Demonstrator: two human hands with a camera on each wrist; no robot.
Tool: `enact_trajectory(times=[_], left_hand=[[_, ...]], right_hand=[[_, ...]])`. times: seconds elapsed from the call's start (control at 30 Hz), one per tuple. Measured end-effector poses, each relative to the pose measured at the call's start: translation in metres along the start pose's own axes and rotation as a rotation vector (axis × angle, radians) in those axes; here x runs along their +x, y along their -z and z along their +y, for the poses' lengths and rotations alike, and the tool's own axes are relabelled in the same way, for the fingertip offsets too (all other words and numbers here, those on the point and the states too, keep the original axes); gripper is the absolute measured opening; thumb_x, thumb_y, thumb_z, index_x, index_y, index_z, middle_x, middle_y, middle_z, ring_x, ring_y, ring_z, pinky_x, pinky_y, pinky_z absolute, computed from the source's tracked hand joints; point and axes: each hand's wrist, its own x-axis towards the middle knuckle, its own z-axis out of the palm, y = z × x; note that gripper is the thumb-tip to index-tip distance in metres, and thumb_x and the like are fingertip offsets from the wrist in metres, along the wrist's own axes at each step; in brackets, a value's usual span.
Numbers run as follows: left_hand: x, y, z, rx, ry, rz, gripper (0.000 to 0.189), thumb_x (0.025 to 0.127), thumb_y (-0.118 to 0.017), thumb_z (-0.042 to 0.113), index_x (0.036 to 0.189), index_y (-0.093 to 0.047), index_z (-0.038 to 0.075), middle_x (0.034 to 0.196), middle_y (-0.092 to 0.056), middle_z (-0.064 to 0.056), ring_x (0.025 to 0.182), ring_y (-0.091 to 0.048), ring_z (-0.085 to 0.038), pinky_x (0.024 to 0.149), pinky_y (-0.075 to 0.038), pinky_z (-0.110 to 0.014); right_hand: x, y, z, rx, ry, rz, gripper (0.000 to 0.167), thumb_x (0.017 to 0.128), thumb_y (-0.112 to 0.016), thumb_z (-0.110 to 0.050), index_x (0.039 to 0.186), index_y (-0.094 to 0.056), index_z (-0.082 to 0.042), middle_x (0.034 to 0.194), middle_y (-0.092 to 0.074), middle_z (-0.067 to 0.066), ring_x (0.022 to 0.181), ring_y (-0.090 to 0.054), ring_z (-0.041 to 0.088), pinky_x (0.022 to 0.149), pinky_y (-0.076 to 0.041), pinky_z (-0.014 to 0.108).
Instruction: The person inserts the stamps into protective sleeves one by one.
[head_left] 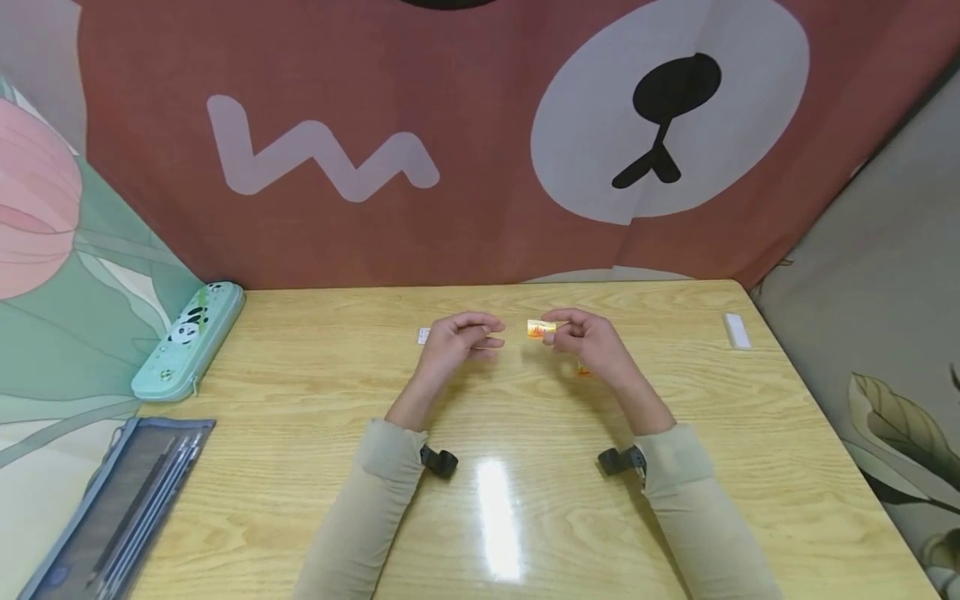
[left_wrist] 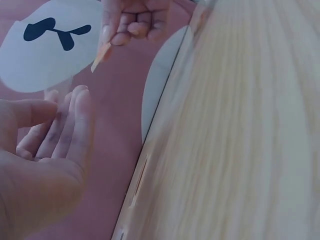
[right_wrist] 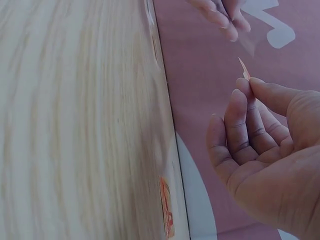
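Note:
Between the thumb and fingertips of my right hand (head_left: 592, 340) is a small yellow-and-orange printed slip (head_left: 537, 328), thin and seen nearly edge-on in the right wrist view. My left hand (head_left: 459, 340) faces it across a short gap, above the table. In the left wrist view its thumb and a finger pinch a faint, see-through piece of film (left_wrist: 59, 84), whose edges are hard to make out. Another orange slip (right_wrist: 167, 207) lies on the table under my right hand. Beside my left hand lies a small white printed piece (head_left: 423, 335), partly covered by that hand.
A mint panda pencil case (head_left: 187, 342) stands at the table's left edge. Nearer lies a mesh zip pouch (head_left: 127, 508) with several pencils inside. Toward the right edge is a small white block (head_left: 737, 332). A fabric backdrop (head_left: 480, 233) rises behind the wooden table (head_left: 300, 358).

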Motion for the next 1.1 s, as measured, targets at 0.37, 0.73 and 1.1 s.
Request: enact_trajectory(times=[0.37, 0.73, 1.1], left_hand=[[0.000, -0.011, 0.001, -0.138, 0.007, 0.091, 0.034, 0.098, -0.064, 0.003, 0.132, -0.063, 0.003, 0.109, -0.075, -0.019, 0.072, -0.074, -0.013, 0.069, -0.065, -0.027], [-0.002, -0.013, 0.004, -0.080, 0.040, 0.103, 0.025, 0.097, -0.066, 0.004, 0.121, -0.068, -0.002, 0.097, -0.074, -0.005, 0.070, -0.071, -0.011, 0.068, -0.064, -0.027], [-0.001, -0.015, 0.002, 0.048, 0.112, 0.047, 0.018, 0.096, -0.070, 0.012, 0.111, -0.071, 0.001, 0.106, -0.070, -0.003, 0.091, -0.066, -0.011, 0.097, -0.058, -0.055]], right_hand=[[0.000, -0.002, 0.000, -0.018, -0.001, -0.007, 0.041, 0.094, -0.074, -0.029, 0.129, -0.066, -0.011, 0.087, -0.070, 0.020, 0.093, -0.068, 0.030, 0.051, -0.040, 0.027], [0.000, -0.001, -0.002, 0.003, -0.005, 0.007, 0.046, 0.096, -0.072, -0.026, 0.137, -0.061, -0.009, 0.088, -0.070, 0.023, 0.098, -0.069, 0.042, 0.092, -0.058, 0.049], [-0.001, 0.001, -0.005, 0.118, -0.033, 0.000, 0.032, 0.096, -0.070, -0.013, 0.123, -0.056, -0.002, 0.084, -0.068, 0.004, 0.092, -0.073, 0.026, 0.095, -0.059, 0.049]])
